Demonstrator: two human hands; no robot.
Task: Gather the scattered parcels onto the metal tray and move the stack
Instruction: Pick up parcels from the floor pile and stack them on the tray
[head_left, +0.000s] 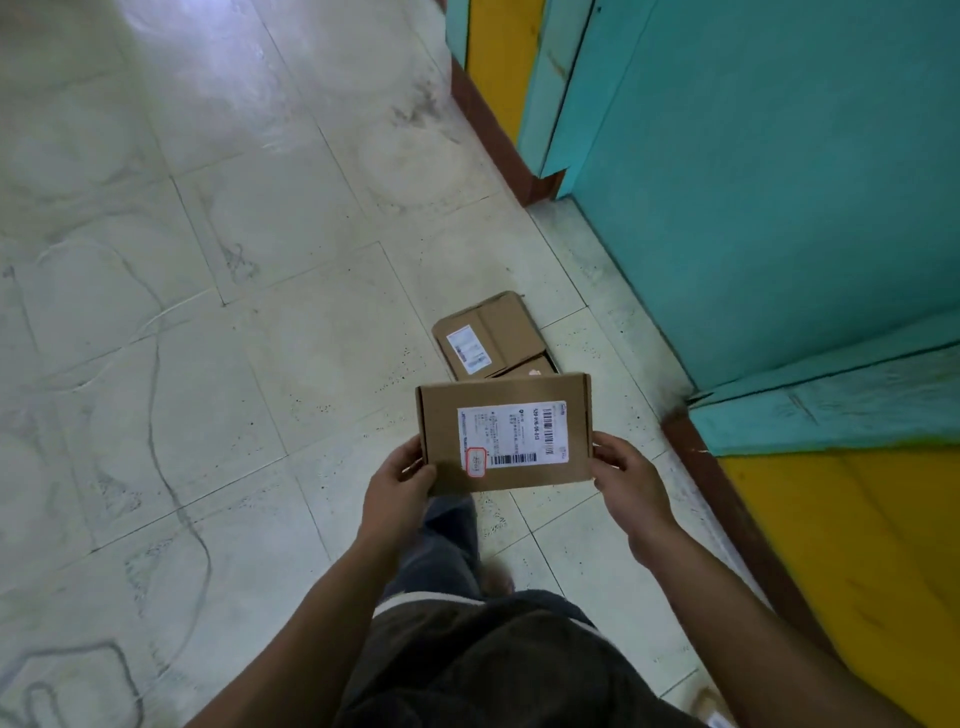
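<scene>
1. The pale tiled floor fills the left half of the view. It is marked with grey scuffs and dark grout lines.
2. The left hand grips the left edge of the held parcel, thumb curled onto its top face and fingers underneath.
3. The held parcel is a flat brown cardboard box carried in the air over the floor, in front of the person's waist. Its top face is up and bears a white shipping label with barcodes and a red-outlined stamp at the near left corner.
4. Just beyond it, a flat parcel lies on the floor near the right-hand wall, with a small white label showing. The corner of a second parcel peeks out at its near right side; whether the two overlap I cannot tell.
5. The right hand clasps the right edge of the held parcel, thumb on top.
6. A brown skirting runs along the floor's right edge.
7. Above it stand teal door panels and a yellow wall.
</scene>
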